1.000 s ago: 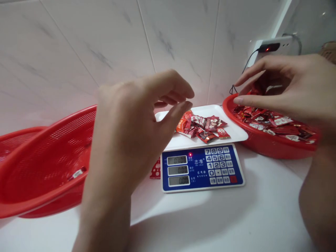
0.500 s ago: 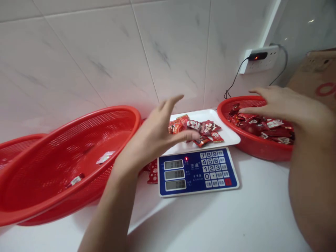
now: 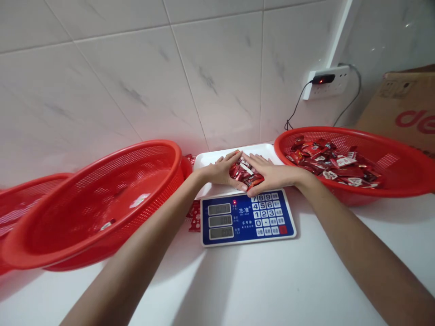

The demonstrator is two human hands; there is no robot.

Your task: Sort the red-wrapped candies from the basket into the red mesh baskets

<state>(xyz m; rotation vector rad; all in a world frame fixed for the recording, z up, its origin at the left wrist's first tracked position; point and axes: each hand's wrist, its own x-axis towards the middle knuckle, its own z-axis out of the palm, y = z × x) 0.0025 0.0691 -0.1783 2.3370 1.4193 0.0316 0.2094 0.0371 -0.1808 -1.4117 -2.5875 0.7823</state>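
Small red wrapped candies [image 3: 245,172] lie heaped on the white tray [image 3: 210,158] of a blue digital scale [image 3: 246,217]. My left hand [image 3: 224,173] cups the heap from the left, and my right hand [image 3: 268,174] closes around it from the right. Fingertips nearly meet behind the candies, and the thumbs come close together at the front. Part of the heap is hidden under the fingers. The scale's displays are lit, but their digits are hard to read.
At right, a red basket [image 3: 401,170] holds many wrapped candies. Tilted red baskets [image 3: 91,203] stand at left, one with a couple of wrappers or candies inside. A carton [image 3: 401,108] and a wall socket [image 3: 326,83] with cables are behind; red packets [image 3: 195,217] lie beside the scale.
My right hand has moved left from the candy basket to the scale tray. My left hand has settled against the candies, and both hands now gather the heap between them.
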